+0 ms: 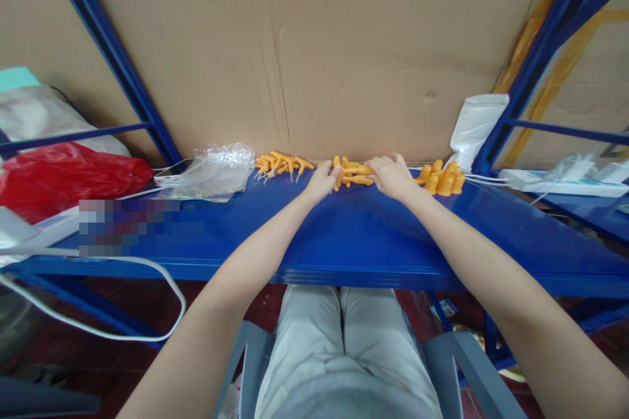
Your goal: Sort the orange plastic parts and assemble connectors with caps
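Both my arms reach far across a blue shelf (344, 236) to a pile of small orange plastic parts (354, 172) lying against the cardboard back wall. My left hand (323, 181) is curled, its fingers closed on an orange part at the pile's left end. My right hand (390, 175) rests on the pile's right side with its fingers bent over the parts. A second group of orange parts with metal screws (281, 164) lies to the left, and a third group of stubby orange parts (442, 178) lies to the right.
A crumpled clear plastic bag (213, 170) lies left of the parts, with a red bag (59, 177) further left. A white pouch (476, 124) leans on the blue upright at right. A white power strip (555, 183) and white cables lie on the shelf.
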Motion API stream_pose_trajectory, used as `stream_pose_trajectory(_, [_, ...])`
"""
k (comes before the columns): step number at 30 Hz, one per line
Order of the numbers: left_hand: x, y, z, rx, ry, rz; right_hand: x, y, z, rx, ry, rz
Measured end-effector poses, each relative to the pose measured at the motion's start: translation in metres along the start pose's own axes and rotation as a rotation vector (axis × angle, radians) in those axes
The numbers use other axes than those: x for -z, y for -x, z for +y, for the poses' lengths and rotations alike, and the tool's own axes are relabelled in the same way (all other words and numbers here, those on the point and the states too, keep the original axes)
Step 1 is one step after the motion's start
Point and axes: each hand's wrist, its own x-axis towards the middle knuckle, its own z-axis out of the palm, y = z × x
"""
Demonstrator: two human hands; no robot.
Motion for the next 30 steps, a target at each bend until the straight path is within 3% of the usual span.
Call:
stream_pose_trajectory(5, [0.004, -0.001, -0.006, -0.22, -0.294, -0.027, -0.002, 0.0, 0.007, 0.012, -0.025, -0.003])
stream_pose_trajectory(9, [0.007, 0.008, -0.001, -0.376, -0.501, -0.078, -0.005, -0.002, 0.009, -0.007, -0.166, -0.201])
stream_pose_trajectory(13, [0.005, 0.014, 0.005, -0.462, -0.543, -0.141, -0.003, -0.003, 0.005, -0.042, -0.209, -0.341])
stream_pose_trajectory(18, [0.001, 0.014, 0.009, -0.422, -0.526, -0.097, 0.007, -0.003, -0.003, -0.152, -0.02, -0.285])
stream_pose_trajectory(24, [-0.001, 0.009, 0.009, -0.333, -0.478, -0.053, 0.015, -0.002, -0.009, -0.178, 0.082, -0.278])
stream_pose_trajectory(30, [-0.008, 0.003, 0.005, -0.243, -0.239, -0.077, 0.016, -0.001, -0.01, -0.187, 0.114, -0.257])
